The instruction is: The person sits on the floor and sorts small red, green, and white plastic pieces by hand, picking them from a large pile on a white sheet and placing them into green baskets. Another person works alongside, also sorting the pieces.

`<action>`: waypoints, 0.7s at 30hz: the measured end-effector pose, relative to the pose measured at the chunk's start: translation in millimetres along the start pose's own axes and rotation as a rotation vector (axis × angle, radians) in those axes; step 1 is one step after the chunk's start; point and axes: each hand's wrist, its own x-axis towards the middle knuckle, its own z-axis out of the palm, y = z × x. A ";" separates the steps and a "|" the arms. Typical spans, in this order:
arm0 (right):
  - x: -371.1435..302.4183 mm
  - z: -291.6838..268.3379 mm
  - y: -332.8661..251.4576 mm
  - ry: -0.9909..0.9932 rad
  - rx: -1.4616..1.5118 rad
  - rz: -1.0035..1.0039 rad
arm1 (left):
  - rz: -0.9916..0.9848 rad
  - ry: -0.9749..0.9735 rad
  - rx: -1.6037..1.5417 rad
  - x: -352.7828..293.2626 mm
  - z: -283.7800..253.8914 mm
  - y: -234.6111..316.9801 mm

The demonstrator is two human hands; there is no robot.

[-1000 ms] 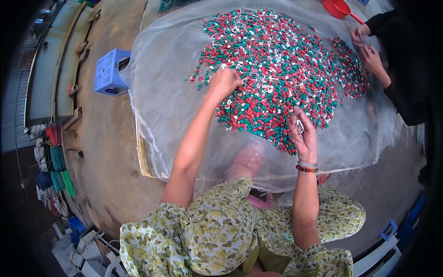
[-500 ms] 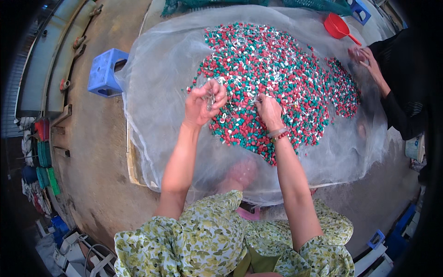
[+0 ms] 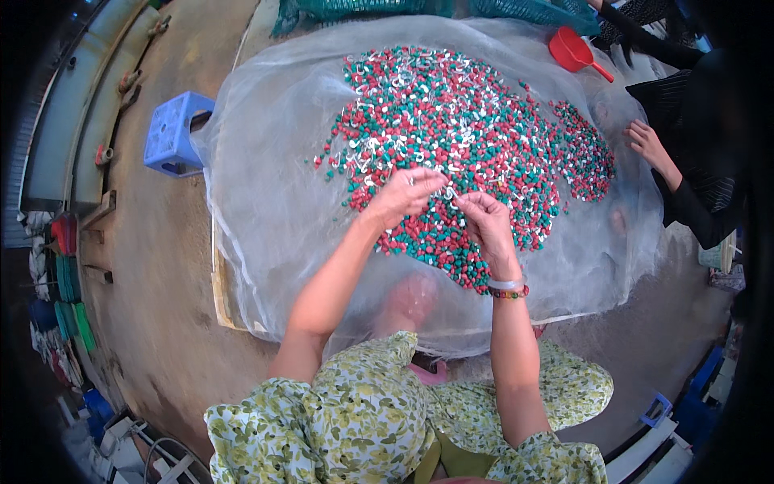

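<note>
A broad heap of small red, green and white pieces (image 3: 451,105), with pale hook-shaped bits among them, lies on a sheer white mesh sheet (image 3: 274,137). Above the lower middle of this heap my two hands almost meet. My left hand (image 3: 405,196) is closed, its fingertips pinching a small white hook-shaped piece (image 3: 449,192). From the other side my right hand (image 3: 488,224), wearing bracelets on its wrist, pinches at the same piece with thumb and forefinger. Whatever else lies inside my left fingers is hidden.
Across the right side, a co-worker's hand (image 3: 651,149) rests near a smaller pile (image 3: 587,153). A red scoop (image 3: 571,50) lies at the far right of the sheet. A blue plastic stool (image 3: 176,133) stands left; green mesh (image 3: 363,8) lies behind.
My left hand has moved right, toward my right hand. The right hand has lifted off the heap and turned toward the left. Another person's arm has come into view at the far right.
</note>
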 end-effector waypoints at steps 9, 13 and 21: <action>-37.9 -25.1 -8.9 -0.548 0.911 -0.075 | 0.318 0.185 0.991 10.1 8.0 -25.6; -43.3 -35.8 8.4 -0.619 0.994 -0.112 | 0.257 0.394 1.594 17.0 21.6 -30.6; -54.5 -50.8 33.9 -0.568 1.159 -0.020 | 0.294 0.285 1.733 29.4 20.2 -53.0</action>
